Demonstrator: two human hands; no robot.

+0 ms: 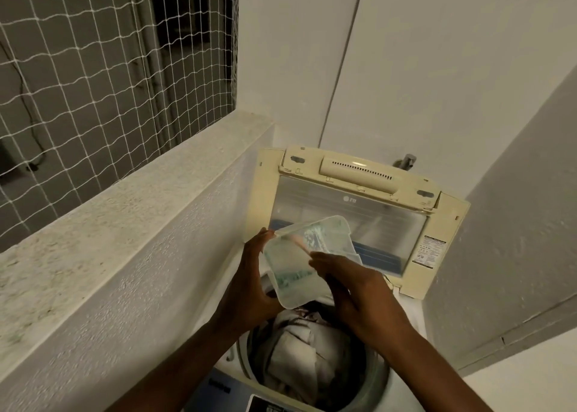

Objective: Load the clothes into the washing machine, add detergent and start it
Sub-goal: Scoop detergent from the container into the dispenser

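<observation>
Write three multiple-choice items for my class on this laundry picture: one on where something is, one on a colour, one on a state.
1. Where is the clear plastic container?
A. on the window ledge
B. held above the drum
C. on the floor

2. What colour is the frame of the washer lid?
A. cream
B. red
C. black

3. What state is the washer lid in?
A. shut
B. raised open
C. taken off

Answers:
1 B: the left hand and the right hand hold it tilted over the clothes in the drum.
2 A: its plastic frame looks yellowed cream.
3 B: it stands up behind the open drum.
</observation>
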